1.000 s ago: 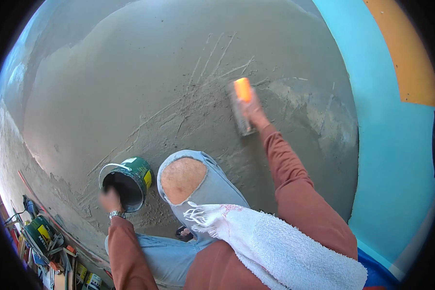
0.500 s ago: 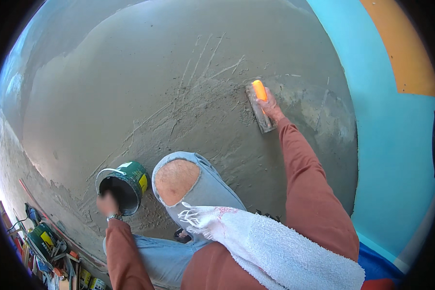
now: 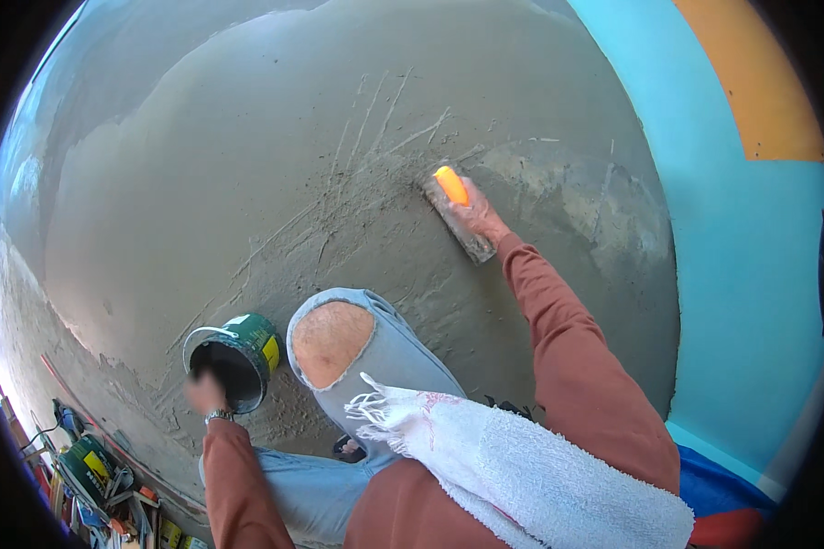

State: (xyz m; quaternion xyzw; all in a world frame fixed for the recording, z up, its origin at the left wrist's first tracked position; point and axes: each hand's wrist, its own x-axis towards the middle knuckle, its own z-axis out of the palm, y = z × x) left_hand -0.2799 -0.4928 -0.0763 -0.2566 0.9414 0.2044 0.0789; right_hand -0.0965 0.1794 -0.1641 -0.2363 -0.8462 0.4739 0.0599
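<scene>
Wet cement floor (image 3: 247,165), right hand (image 3: 476,218) gripping trowel (image 3: 456,212), left hand (image 3: 203,392) blurred, grip unclear, green bucket (image 3: 233,357)

Wet grey cement floor (image 3: 247,146) w/ green bucket (image 3: 238,352) & trowel (image 3: 458,224) on it.

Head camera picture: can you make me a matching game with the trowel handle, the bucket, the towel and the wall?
Things:
1. trowel handle
2. bucket
3. towel
4. wall

Descriptions:
A. white with a fringe, draped by the person's chest
B. turquoise with an orange patch, on the right
C. orange, gripped by the right hand on the wet cement floor
D. green, standing on the floor by the left hand and the bare knee

Pairs: 1-C, 2-D, 3-A, 4-B
</scene>
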